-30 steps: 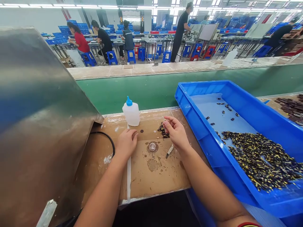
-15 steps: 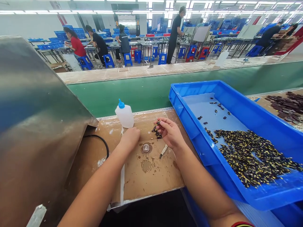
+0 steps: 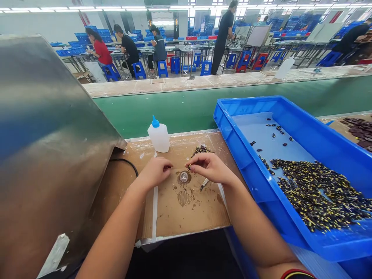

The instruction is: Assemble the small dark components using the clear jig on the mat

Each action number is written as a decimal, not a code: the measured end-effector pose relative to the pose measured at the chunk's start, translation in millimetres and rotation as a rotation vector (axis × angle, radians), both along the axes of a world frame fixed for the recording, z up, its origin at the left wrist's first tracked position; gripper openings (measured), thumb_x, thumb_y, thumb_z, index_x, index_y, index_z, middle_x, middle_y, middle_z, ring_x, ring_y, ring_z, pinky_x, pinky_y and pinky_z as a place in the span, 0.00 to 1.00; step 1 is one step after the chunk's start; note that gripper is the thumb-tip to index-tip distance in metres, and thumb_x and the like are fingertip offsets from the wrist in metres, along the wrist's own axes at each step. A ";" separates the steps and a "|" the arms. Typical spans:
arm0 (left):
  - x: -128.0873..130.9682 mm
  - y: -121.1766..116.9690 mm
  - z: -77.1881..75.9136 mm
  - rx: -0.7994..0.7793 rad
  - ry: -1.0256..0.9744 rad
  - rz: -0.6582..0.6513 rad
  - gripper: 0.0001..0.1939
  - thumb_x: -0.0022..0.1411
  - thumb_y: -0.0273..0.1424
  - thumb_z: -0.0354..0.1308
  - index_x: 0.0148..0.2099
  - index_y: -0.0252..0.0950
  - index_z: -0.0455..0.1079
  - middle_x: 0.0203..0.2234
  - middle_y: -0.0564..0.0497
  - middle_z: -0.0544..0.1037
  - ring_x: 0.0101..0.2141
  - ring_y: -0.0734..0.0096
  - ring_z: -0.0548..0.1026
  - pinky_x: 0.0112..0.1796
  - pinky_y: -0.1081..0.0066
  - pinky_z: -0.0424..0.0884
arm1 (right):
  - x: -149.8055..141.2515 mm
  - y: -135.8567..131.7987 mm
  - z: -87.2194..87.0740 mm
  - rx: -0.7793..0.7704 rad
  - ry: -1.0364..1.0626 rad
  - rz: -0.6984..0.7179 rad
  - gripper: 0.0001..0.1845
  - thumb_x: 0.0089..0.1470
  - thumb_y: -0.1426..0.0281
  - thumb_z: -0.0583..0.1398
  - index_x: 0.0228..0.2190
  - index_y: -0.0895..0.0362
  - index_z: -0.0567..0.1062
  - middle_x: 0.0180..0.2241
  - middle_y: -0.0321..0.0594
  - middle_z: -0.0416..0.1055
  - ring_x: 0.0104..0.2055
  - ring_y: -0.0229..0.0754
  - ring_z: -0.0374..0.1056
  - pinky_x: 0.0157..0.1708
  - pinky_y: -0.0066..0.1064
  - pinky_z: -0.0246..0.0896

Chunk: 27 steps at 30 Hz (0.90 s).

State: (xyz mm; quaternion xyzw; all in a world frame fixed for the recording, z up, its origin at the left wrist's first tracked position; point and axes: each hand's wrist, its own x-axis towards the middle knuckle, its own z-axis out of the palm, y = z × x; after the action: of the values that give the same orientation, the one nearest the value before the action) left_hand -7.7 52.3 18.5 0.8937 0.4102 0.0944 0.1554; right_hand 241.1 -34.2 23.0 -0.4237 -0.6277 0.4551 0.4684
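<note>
My right hand (image 3: pixel 210 167) pinches a small dark-and-yellow piece (image 3: pixel 188 167) between thumb and fingertips. Facing it across a short gap, my left hand (image 3: pixel 155 172) has its thumb and fingers drawn together; whatever they hold, if anything, is too small to name. Between and just below the hands, a small clear round object (image 3: pixel 183 177) sits on a wet brown patch of the cardboard (image 3: pixel 171 223). A little heap of dark-and-yellow pieces (image 3: pixel 202 149) lies behind my right hand. Below that hand rests a short white stick with a dark tip (image 3: pixel 204 183).
A white squeeze bottle (image 3: pixel 159 137) with a blue cap stands behind my left hand. To the right is a blue tray (image 3: pixel 247 170) holding many similar pieces. A metal housing (image 3: pixel 58 135) slopes on the left, with a black cable (image 3: pixel 128 162). Several people sit or stand farther back.
My right hand has come from the small heap toward the middle with a piece. My left hand has turned and its thumb now shows. The whole view has shifted slightly.
</note>
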 end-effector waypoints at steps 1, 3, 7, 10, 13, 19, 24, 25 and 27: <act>-6.9 -4.5 -1.0 -0.052 -0.090 -0.015 0.15 0.59 0.21 0.59 0.42 0.40 0.84 0.37 0.47 0.85 0.37 0.63 0.82 0.43 0.66 0.77 | -0.8 -1.9 1.0 0.031 -0.069 0.027 0.08 0.61 0.66 0.68 0.40 0.55 0.86 0.37 0.42 0.83 0.36 0.42 0.77 0.36 0.33 0.73; -18.5 -13.3 -5.8 -0.226 -0.354 -0.006 0.12 0.60 0.25 0.61 0.41 0.41 0.84 0.37 0.48 0.85 0.37 0.64 0.82 0.41 0.68 0.78 | -2.5 -3.8 1.2 0.102 -0.185 0.060 0.07 0.62 0.68 0.66 0.40 0.54 0.86 0.36 0.41 0.83 0.36 0.43 0.77 0.36 0.33 0.71; -30.2 -24.0 -20.9 -0.643 -0.878 0.142 0.11 0.57 0.37 0.71 0.41 0.37 0.84 0.35 0.44 0.85 0.35 0.63 0.84 0.40 0.68 0.82 | -4.8 -1.4 -5.3 0.225 -0.370 0.053 0.09 0.62 0.71 0.64 0.40 0.52 0.86 0.34 0.38 0.82 0.33 0.40 0.74 0.32 0.31 0.65; -31.2 -26.6 -27.8 -0.737 -1.057 0.205 0.15 0.53 0.38 0.76 0.40 0.35 0.85 0.36 0.42 0.85 0.34 0.63 0.84 0.40 0.69 0.83 | -5.0 1.1 -10.2 0.276 -0.439 0.056 0.13 0.63 0.74 0.62 0.43 0.51 0.86 0.34 0.36 0.81 0.31 0.38 0.73 0.31 0.30 0.62; -29.0 -27.7 -28.2 -0.747 -1.099 0.225 0.17 0.50 0.38 0.79 0.40 0.34 0.85 0.36 0.42 0.85 0.35 0.64 0.84 0.40 0.71 0.83 | -4.8 2.1 -12.3 0.294 -0.486 0.054 0.14 0.63 0.75 0.61 0.44 0.51 0.85 0.35 0.36 0.82 0.33 0.39 0.73 0.33 0.31 0.64; -22.1 -29.5 -24.6 -0.804 -1.195 0.243 0.22 0.46 0.37 0.83 0.41 0.33 0.84 0.36 0.42 0.85 0.34 0.67 0.84 0.41 0.73 0.83 | -5.3 2.4 -10.9 0.261 -0.541 0.081 0.14 0.65 0.75 0.61 0.46 0.52 0.85 0.39 0.37 0.82 0.39 0.40 0.76 0.39 0.32 0.67; -19.3 -32.1 -22.3 -0.895 -1.380 0.242 0.22 0.43 0.33 0.85 0.36 0.32 0.80 0.35 0.44 0.85 0.33 0.67 0.85 0.37 0.77 0.82 | -7.3 2.0 -8.4 0.276 -0.544 0.089 0.13 0.65 0.75 0.60 0.45 0.53 0.84 0.38 0.38 0.82 0.37 0.39 0.75 0.37 0.30 0.66; -19.0 -32.7 -21.2 -0.904 -1.407 0.242 0.21 0.43 0.33 0.86 0.34 0.32 0.79 0.35 0.44 0.85 0.32 0.68 0.84 0.35 0.78 0.82 | -7.5 1.9 -8.6 0.278 -0.544 0.087 0.13 0.65 0.75 0.60 0.45 0.53 0.84 0.38 0.38 0.82 0.36 0.39 0.74 0.36 0.29 0.65; -18.5 -33.9 -18.6 -0.921 -1.455 0.248 0.20 0.42 0.33 0.86 0.31 0.32 0.80 0.33 0.43 0.85 0.30 0.70 0.84 0.33 0.79 0.81 | -7.4 1.6 -9.2 0.280 -0.543 0.083 0.13 0.65 0.75 0.60 0.45 0.53 0.84 0.38 0.38 0.82 0.36 0.39 0.74 0.35 0.29 0.65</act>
State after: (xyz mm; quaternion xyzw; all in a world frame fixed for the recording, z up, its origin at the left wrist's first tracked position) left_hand -26.2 18.4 -0.1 0.4086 0.3005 0.4833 0.7135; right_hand 233.7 -32.6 13.8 -0.4352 -0.8033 0.2529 0.3184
